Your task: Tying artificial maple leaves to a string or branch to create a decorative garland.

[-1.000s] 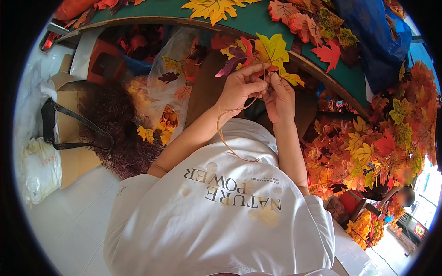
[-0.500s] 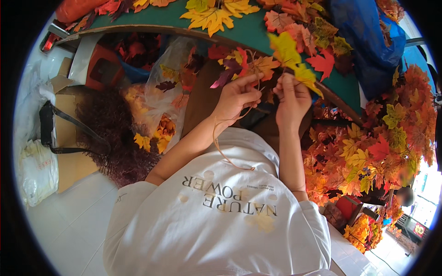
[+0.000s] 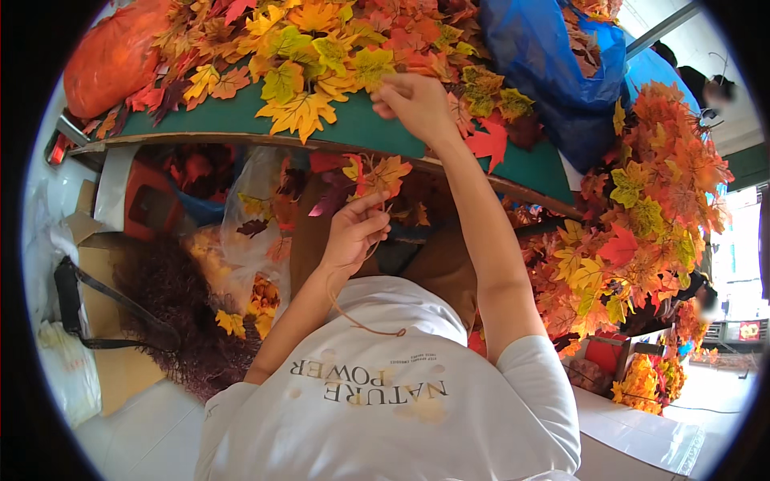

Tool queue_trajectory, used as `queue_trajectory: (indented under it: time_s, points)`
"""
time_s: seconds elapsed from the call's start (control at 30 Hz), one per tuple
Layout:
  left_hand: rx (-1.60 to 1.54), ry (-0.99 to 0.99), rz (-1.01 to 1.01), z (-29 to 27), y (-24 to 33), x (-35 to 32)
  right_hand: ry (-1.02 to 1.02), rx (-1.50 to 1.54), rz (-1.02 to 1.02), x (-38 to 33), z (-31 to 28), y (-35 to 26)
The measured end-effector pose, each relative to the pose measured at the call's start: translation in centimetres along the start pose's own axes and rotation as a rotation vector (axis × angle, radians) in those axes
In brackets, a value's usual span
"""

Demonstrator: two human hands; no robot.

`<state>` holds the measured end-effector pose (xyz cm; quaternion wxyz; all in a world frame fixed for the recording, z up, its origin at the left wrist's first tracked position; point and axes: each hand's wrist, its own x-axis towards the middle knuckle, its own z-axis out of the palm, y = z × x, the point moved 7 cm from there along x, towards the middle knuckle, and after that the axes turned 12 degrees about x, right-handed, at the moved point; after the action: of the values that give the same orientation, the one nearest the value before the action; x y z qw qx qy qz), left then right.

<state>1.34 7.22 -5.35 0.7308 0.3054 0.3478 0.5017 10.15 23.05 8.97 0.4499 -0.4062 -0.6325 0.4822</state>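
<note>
My left hand (image 3: 354, 236) is closed in a pinch on a thin brown cord (image 3: 370, 328), just below the table edge. The cord loops down over the white shirt. Beyond its fingertips hang artificial maple leaves (image 3: 389, 174) in orange, red, yellow and purple. My right hand (image 3: 419, 107) is stretched over the table, its fingers curled at the lower edge of a yellow-green maple leaf (image 3: 373, 64). Whether they grip that leaf is hidden. A large yellow leaf (image 3: 298, 114) lies left of this hand, overhanging the green tabletop (image 3: 212, 122).
Heaped artificial leaves (image 3: 417, 36) cover the far tabletop. A red bag (image 3: 112, 60) lies far left, a blue plastic bag (image 3: 545, 72) far right. Leafy garlands (image 3: 618, 248) hang at the right. Under the table are a clear bag (image 3: 257, 188), dark purple tangled stems (image 3: 172, 305) and a cardboard box (image 3: 120, 301).
My right hand has moved from beside the left hand up to the leaf pile. The yellow-green leaves it held no longer show near the left hand, which keeps the cord. The view has shifted.
</note>
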Motion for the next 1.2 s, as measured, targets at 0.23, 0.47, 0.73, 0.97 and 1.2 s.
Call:
queue_trajectory:
  time_s: [0.23, 0.47, 0.73, 0.97, 1.2]
  points:
    - [-0.010, -0.024, -0.084, -0.4, -0.7, 0.1, 0.412, -0.236, -0.241, -1.1, -14.9, 0.1]
    - [0.040, -0.015, -0.162, -1.6, -2.1, 0.2, 0.378, -0.788, -0.361, 1.1, -15.6, -2.3]
    - [0.119, -0.035, -0.263, -4.5, -3.1, 0.6, 0.131, -0.634, -0.249, 7.4, -10.2, -1.0]
    - [0.066, -0.048, -0.286, -7.3, -2.6, 0.6, -0.056, -0.565, -0.327, 11.6, -2.6, -3.0]
    - [-0.010, -0.023, -0.298, -10.3, -2.9, 0.7, -0.373, -0.905, -0.767, 6.6, 10.6, -6.6]
